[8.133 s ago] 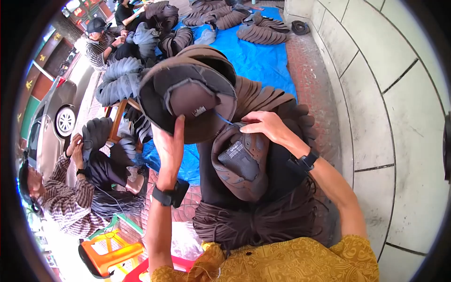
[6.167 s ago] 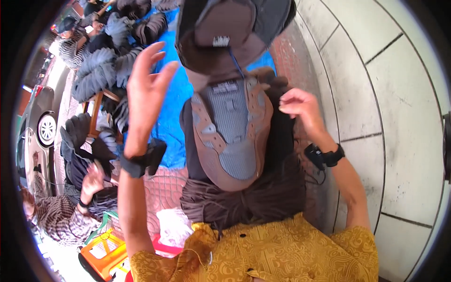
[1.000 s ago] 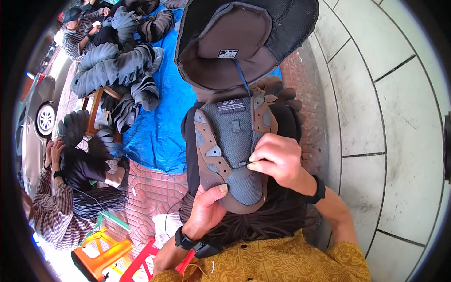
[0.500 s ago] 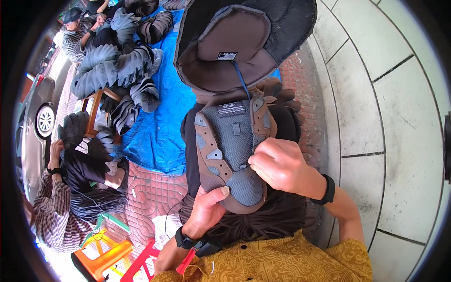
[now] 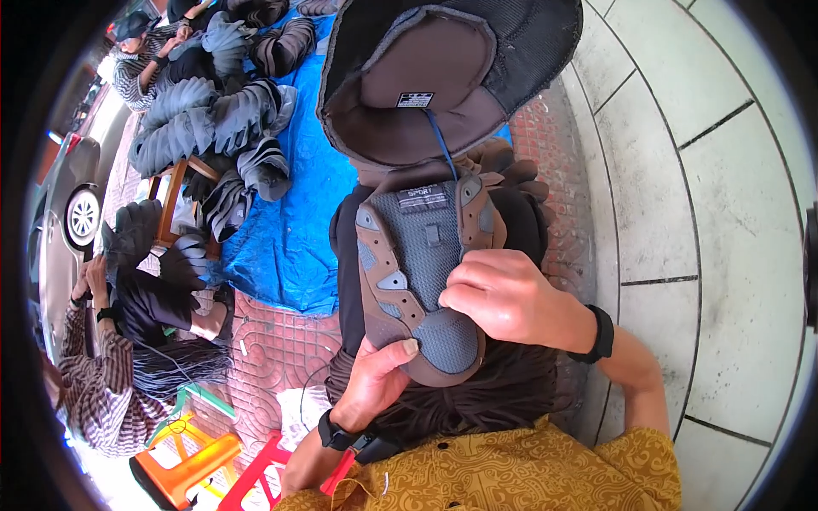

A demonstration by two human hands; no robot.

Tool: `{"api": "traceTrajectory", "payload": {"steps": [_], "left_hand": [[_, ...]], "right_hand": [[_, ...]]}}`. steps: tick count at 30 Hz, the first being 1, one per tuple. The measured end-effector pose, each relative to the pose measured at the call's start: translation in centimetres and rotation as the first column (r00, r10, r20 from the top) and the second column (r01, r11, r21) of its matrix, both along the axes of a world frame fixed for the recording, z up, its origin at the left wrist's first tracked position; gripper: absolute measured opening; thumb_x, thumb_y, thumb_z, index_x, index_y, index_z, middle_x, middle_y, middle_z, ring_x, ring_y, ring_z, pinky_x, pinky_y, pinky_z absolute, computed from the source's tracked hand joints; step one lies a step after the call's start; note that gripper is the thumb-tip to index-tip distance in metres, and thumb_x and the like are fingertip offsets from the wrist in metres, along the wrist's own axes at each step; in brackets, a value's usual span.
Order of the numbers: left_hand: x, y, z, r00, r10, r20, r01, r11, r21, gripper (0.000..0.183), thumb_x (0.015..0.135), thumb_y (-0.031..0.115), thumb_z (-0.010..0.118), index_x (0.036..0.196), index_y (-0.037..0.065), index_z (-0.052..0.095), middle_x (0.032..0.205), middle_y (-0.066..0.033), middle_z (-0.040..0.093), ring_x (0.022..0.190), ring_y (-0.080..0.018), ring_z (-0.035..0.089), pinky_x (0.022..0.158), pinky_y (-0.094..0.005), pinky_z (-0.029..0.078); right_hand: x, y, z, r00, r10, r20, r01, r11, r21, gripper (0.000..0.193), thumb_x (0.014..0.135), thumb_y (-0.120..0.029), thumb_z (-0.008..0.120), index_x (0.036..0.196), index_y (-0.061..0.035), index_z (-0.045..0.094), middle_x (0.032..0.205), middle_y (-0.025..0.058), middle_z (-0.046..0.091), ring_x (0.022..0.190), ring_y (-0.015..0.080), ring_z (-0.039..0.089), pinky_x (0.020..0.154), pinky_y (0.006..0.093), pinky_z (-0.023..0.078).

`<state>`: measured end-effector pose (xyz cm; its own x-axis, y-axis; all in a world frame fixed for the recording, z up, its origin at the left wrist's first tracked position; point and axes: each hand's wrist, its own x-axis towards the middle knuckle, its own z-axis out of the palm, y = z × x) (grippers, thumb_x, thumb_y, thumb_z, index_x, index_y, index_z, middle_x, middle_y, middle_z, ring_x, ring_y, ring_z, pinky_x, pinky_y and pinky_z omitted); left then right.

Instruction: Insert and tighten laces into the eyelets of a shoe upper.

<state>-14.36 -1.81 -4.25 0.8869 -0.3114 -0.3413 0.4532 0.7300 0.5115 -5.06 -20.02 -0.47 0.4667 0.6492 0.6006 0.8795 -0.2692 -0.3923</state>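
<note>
A brown and grey shoe upper lies over my lap with its toe toward me. Its mesh tongue shows between two rows of eyelets. My left hand grips the toe's left side, thumb on top. With fingers pinched, my right hand is over the lower right eyelets and the tongue's base; what the fingertips hold, if anything, is hidden. Just beyond stands a large black and brown lined piece, with a blue cord running from it to the upper's top right.
A bundle of dark laces lies across my lap. Stacks of grey uppers rest on a blue tarp. Two people sit at the left, near orange and red stools. A white tiled surface runs along the right.
My right hand has shifted slightly left over the tongue's base, covering the small loop there. My left hand keeps its grip on the toe.
</note>
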Motion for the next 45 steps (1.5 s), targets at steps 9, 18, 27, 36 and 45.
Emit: {"api": "traceTrajectory", "payload": {"steps": [9, 18, 27, 36, 45], "left_hand": [[0.1, -0.1, 0.2, 1.0, 0.013, 0.0, -0.013, 1.0, -0.003, 0.041, 0.079, 0.002, 0.056, 0.118, 0.003, 0.045, 0.113, -0.0073, 0.053, 0.106, -0.0201, 0.05, 0.093, -0.0374, 0.038], [0.2, 0.0, -0.2, 1.0, 0.015, -0.004, -0.015, 1.0, -0.017, 0.043, 0.078, 0.001, 0.055, 0.12, 0.003, 0.044, 0.114, -0.0071, 0.052, 0.106, -0.0192, 0.05, 0.093, -0.0369, 0.038], [0.2, 0.0, 0.0, 1.0, -0.009, 0.015, 0.008, 1.0, 0.03, 0.044, 0.079, 0.002, 0.055, 0.121, 0.003, 0.042, 0.117, -0.0074, 0.05, 0.108, -0.0187, 0.048, 0.094, -0.0357, 0.038], [0.4, 0.3, -0.2, 0.999, -0.036, 0.015, 0.036, 0.999, -0.002, 0.043, 0.08, 0.003, 0.054, 0.121, 0.002, 0.041, 0.116, -0.0074, 0.05, 0.108, -0.0187, 0.048, 0.094, -0.0361, 0.037], [-0.3, 5.3, -0.5, 0.912, -0.184, 0.367, -0.297, 0.321, 0.899, 0.036, 0.074, 0.021, 0.067, 0.099, -0.004, 0.058, 0.082, -0.0198, 0.062, 0.076, -0.0267, 0.061, 0.065, -0.0384, 0.049]], "right_hand": [[0.0, -0.7, 1.3, 0.997, -0.034, -0.063, 0.03, 0.997, -0.068, 0.014, 0.061, -0.005, 0.059, 0.075, -0.0049, 0.058, 0.061, 0.003, 0.052, 0.061, 0.0181, 0.054, 0.051, 0.0302, 0.045], [-0.4, 0.5, 1.1, 0.993, -0.009, -0.117, -0.001, 0.997, -0.083, 0.017, 0.063, -0.001, 0.057, 0.079, -0.0045, 0.056, 0.065, 0.0048, 0.053, 0.062, 0.0221, 0.055, 0.054, 0.0322, 0.046], [-0.3, 1.4, 1.7, 0.965, -0.021, -0.26, 0.012, 0.999, -0.036, 0.018, 0.059, -0.006, 0.065, 0.075, -0.0051, 0.057, 0.067, 0.0053, 0.056, 0.062, 0.0239, 0.058, 0.055, 0.0338, 0.046], [1.2, 2.5, 1.6, 0.927, 0.138, -0.348, -0.12, 0.99, 0.074, 0.013, 0.058, -0.003, 0.064, 0.069, -0.0056, 0.057, 0.062, 0.0042, 0.054, 0.059, 0.0207, 0.056, 0.053, 0.0314, 0.045], [0.2, 8.2, 9.3, 0.969, 0.225, 0.107, -0.249, 0.878, 0.408, 0.021, 0.055, -0.021, 0.061, 0.058, -0.0072, 0.046, 0.057, 0.0044, 0.046, 0.057, 0.0208, 0.054, 0.048, 0.0331, 0.043]]}}
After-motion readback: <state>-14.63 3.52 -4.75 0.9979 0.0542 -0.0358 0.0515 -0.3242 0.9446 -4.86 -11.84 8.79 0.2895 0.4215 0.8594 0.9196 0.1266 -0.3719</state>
